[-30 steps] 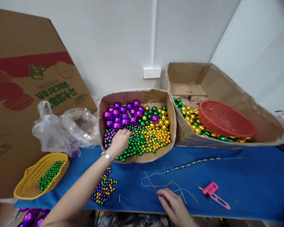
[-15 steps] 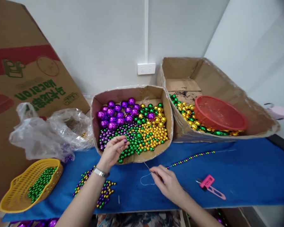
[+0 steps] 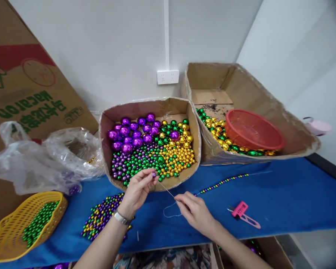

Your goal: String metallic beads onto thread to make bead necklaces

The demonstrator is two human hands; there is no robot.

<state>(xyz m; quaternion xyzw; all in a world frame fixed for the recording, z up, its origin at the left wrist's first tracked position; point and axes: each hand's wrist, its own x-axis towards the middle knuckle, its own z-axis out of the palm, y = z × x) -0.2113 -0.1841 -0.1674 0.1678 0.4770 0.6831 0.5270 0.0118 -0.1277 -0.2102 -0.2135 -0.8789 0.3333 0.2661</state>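
- Just over the near rim of the cardboard box (image 3: 182,184), the left hand (image 3: 138,190) pinches one small purple bead (image 3: 154,174) between thumb and fingertips.
- Opposite it, the right hand (image 3: 194,211) is closed on a thin needle (image 3: 166,189), which slants up toward that bead; whether the tip has entered the hole, I cannot tell.
- For a clean pass, I would keep the bead's hole facing the point, steady the left pinch, and line the needle up straight rather than push at an angle.
- Below the needle, pale thread (image 3: 170,216) loops loosely on the blue cloth (image 3: 285,201); it should be kept from snagging under the right hand.
- Beyond the right hand, a strung row of beads (image 3: 224,182) lies on the cloth, with the pink cutter (image 3: 242,213) nearer the front edge.
- Toward the left forearm, a spread of loose beads (image 3: 100,213) leaves little room to swing low, and the yellow basket (image 3: 1,228) stands farther left.
- Bare cloth right of the cutter offers the freest room for drawing thread out.
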